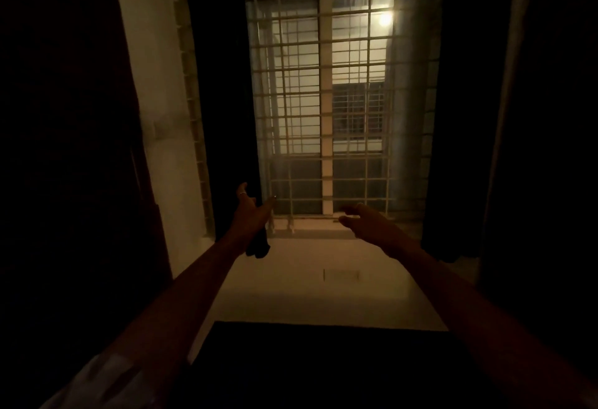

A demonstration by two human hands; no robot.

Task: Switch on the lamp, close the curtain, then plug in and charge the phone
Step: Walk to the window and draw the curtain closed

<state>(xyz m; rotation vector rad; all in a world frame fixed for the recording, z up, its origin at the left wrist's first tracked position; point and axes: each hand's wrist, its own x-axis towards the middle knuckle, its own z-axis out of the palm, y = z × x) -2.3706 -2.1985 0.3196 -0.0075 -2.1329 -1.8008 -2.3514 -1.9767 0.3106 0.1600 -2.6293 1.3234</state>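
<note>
Both arms reach forward toward a barred window [323, 101] in a dim room. The left hand [250, 211] is spread wide, thumb up and fingers fanned, with a ring on 1 finger; its grip is wide and holds nothing, though its fingertips lie right at the inner edge of the left curtain [223, 101], a dark panel hanging just above and behind that hand. Whether skin touches cloth cannot be told in this light. A dark fold of the same curtain hangs just below the left wrist. The right hand [369, 222] is loosely cupped, fingers curled partway and thumb apart, so its grip is half open and empty; it hovers in front of the pale sill [310, 226], well apart from the right curtain [453, 117], which hangs dark to the outside of that hand. Between the 2 hands the window is uncovered, its grille lit from outside, with a small round light glowing far above the right hand. Below both forearms lies a pale floor [307, 289], and nearer the body a dark flat surface [323, 360]
</note>
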